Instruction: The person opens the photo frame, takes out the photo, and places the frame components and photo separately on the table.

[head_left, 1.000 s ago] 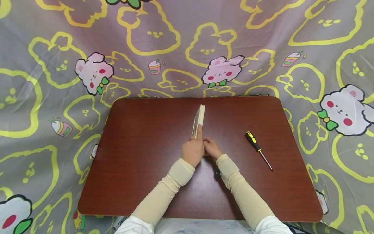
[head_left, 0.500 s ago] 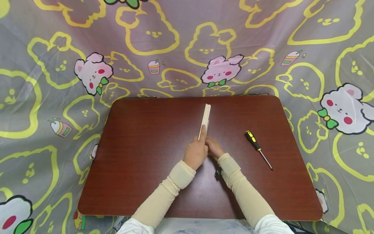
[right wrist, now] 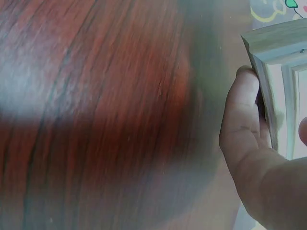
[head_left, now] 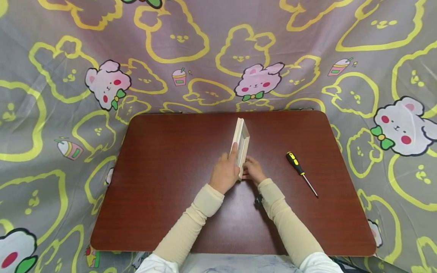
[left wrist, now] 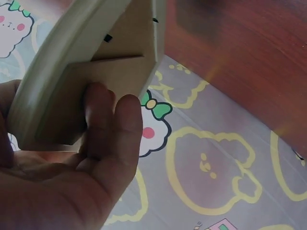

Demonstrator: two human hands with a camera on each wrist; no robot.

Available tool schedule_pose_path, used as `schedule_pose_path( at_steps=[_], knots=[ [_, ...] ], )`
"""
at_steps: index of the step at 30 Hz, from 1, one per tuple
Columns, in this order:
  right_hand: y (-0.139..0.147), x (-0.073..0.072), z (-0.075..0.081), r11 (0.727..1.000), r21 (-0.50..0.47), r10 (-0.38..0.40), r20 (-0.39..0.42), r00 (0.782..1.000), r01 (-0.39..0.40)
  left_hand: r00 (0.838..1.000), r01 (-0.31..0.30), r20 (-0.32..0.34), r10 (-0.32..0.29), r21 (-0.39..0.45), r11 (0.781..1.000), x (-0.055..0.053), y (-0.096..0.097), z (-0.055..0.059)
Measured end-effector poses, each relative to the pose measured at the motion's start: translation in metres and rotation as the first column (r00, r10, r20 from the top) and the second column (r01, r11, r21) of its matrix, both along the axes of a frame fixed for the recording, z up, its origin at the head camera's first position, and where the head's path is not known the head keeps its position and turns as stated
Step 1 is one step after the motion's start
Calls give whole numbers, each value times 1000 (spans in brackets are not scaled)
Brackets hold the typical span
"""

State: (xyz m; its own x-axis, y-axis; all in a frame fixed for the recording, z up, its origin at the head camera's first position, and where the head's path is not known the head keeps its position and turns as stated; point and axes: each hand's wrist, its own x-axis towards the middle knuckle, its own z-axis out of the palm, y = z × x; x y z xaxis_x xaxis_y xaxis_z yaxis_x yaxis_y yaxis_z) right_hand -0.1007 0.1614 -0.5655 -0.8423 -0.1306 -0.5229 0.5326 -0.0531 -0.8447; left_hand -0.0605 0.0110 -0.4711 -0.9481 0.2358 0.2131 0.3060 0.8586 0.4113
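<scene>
Over the middle of the table, a pale wooden picture frame (head_left: 238,140) stands on edge, turned nearly side-on in the head view. My left hand (head_left: 224,170) grips its near left side, with one finger stretched along the edge. In the left wrist view, the fingers (left wrist: 127,120) lie against the brown backing board (left wrist: 72,103), which has a flap and small black tabs. My right hand (head_left: 254,170) holds the lower right of the frame. The right wrist view shows its fingers (right wrist: 242,105) along the moulded rim (right wrist: 278,40); much of the frame is cut off there.
A screwdriver (head_left: 302,173) with a black and yellow handle lies on the right of the brown table (head_left: 164,182). Patterned cloth (head_left: 205,49) hangs behind and along both sides. A small dark device (head_left: 258,201) sits under the right wrist.
The picture frame has swung about its upright side: its left face showed first, then its edge, now its recessed right face. The right hand has shifted slightly right, away from the left hand.
</scene>
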Motion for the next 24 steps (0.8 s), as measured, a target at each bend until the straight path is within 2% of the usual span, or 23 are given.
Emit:
schedule_pose_path(
  at_steps=[4,9,16,24],
  knots=[
    [7,-1,2,999,42,-8,-10,1000,8,1000,2,28,-3,30,1000,-4,-5,0],
    [15,-1,8,993,112,-28,-40,999,33,993,-33,119,29,33,999,-8,-13,2],
    [21,-1,12,980,195,-16,-87,996,32,984,-41,172,37,15,999,-13,-22,-4],
    [30,2,21,961,274,2,-120,993,31,970,-41,243,25,59,997,-15,-28,-11]
  ],
)
